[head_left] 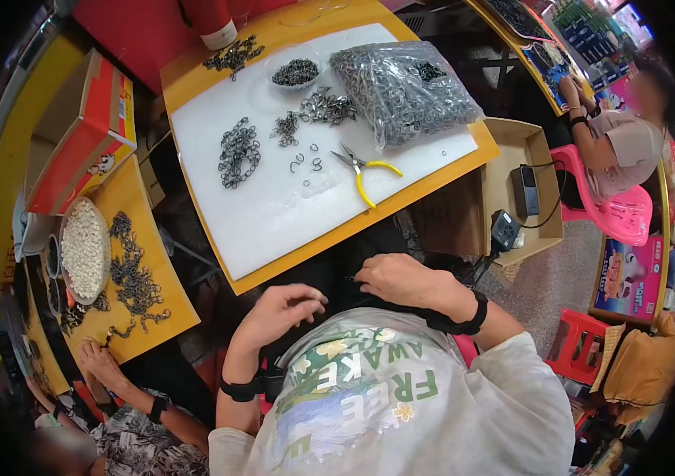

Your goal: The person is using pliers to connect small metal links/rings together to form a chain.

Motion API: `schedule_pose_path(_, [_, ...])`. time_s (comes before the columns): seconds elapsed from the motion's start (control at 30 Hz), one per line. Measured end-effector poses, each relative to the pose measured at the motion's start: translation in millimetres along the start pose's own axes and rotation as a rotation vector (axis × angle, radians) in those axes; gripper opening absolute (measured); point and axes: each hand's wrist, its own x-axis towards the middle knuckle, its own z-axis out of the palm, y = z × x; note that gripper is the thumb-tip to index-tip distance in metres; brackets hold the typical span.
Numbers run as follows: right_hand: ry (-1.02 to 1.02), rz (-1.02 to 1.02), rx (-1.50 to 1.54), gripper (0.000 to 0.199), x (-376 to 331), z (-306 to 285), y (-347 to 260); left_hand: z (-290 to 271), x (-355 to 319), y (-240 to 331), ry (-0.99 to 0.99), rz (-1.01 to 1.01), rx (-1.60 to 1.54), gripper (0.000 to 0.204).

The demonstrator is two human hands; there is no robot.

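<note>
Both my hands are over my lap, in front of the table's near edge. My left hand (286, 311) has its fingers loosely bent and slightly apart, with nothing visible in them. My right hand (405, 279) is closed in a pinch, and a small dark metal piece (349, 278) shows at its fingertips; its exact shape is too small to tell. On the white sheet (274, 230) beyond lie yellow-handled pliers (361, 168) with jaws apart, several loose metal links (298, 164), a linked chain (239, 153) and piles of dark rings (327, 106).
A clear bag of metal chain (401, 91) and a bowl of rings (295, 71) stand farther back. At right are a cardboard box (516, 139) and a pink chair (615, 210). Another person's hand (99, 365) works at left near a basin of white beads (85, 250).
</note>
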Motion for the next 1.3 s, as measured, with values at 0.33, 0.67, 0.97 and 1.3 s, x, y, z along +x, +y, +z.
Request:
schedule_pose_path(0.33, [0.293, -0.128, 0.199, 0.015, 10.2, -48.3, -9.5, -25.7, 34.3, 57.1, 0.614, 0.234, 0.055, 0.014])
schedule_pose_path(0.67, [0.394, 0.010, 0.219, 0.018, 5.5, -65.6, 23.2, -74.6, 88.1, 80.3, 0.913, 0.373, 0.584, 0.019])
schedule_pose_path(0.97, [0.593, -0.012, 0.151, 0.015, 56.8, -94.6, 39.4, -92.0, 94.3, 51.2, 1.080, 0.358, 0.949, 0.024])
schedule_pose_path(1.3, [0.528, 0.148, -0.064, 0.015, 167.6, -112.1, 48.9, -90.3, 75.8, 30.6, 1.200, 0.480, 0.420, 0.018])
